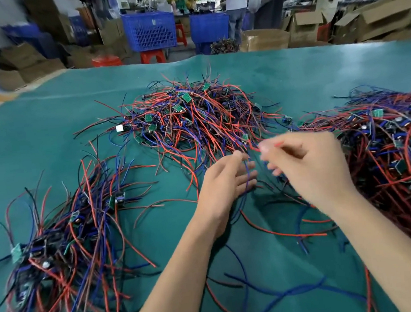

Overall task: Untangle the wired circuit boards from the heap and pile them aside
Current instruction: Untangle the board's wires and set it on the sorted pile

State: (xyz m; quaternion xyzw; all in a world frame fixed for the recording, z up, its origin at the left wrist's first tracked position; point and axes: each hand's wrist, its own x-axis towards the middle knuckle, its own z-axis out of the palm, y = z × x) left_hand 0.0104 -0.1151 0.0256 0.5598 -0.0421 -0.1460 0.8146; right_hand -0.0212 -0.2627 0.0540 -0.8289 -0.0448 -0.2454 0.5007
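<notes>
Wired circuit boards lay in three tangles on the desk (49, 123), which was covered in a smooth teal mat. The central heap (191, 117) was a loose mound of thin red, blue and black leads with small green rectangular boards caught among them. A second pile (66, 243) sprawled at the near left, its leads fanned outward and its dark, blocky boards gathered low. A denser, darker mass (391, 156) ran off the right edge of the view.

The left hand (223, 189) sat just below the central heap, palm turned inward, fingers fairly straight and relaxed, with a blue wire (246, 177) running across them; whether it was gripped could not be told. The right hand (308, 165) was blurred, its thumb and forefinger pinched on a red wire (278, 144), the other fingers curled loosely beneath.

Bare mat showed on the far left and between the left pile and the central heap. Loose red and blue leads trailed across the near mat around both forearms. The desk's far edge rippled slightly; beyond it stood blue plastic crates (150, 29) and cardboard boxes (375, 19).
</notes>
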